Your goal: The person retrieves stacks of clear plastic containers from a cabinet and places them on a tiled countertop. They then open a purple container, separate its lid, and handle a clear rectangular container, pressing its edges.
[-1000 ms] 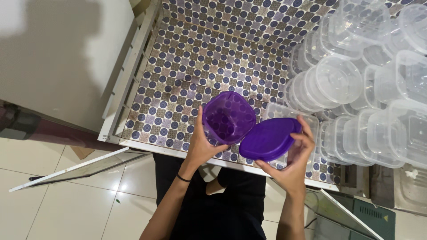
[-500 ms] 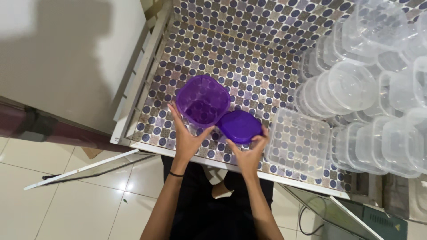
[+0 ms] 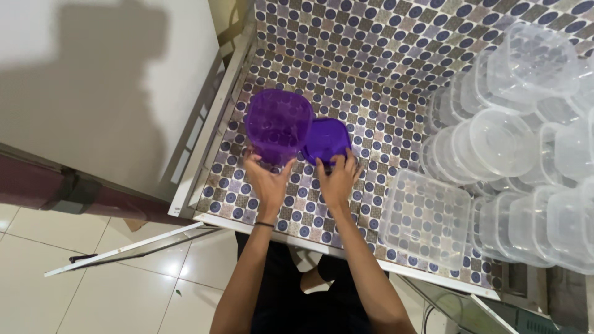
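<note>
— Your left hand (image 3: pixel 267 179) is wrapped around the base of the purple container (image 3: pixel 278 125), fingers closed on it, holding it mouth-up at the left end of the patterned worktop (image 3: pixel 377 117).

— And your right hand (image 3: pixel 338 179)?

— Its fingertips pinch the near edge of the purple lid (image 3: pixel 326 140), which lies flat just beside the container, touching its right side. A clear square tub (image 3: pixel 424 216) sits well to your right, before stacked clear containers (image 3: pixel 495 133).

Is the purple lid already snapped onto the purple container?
No. The purple lid lies beside the purple container on the patterned surface, under the right hand.
</note>
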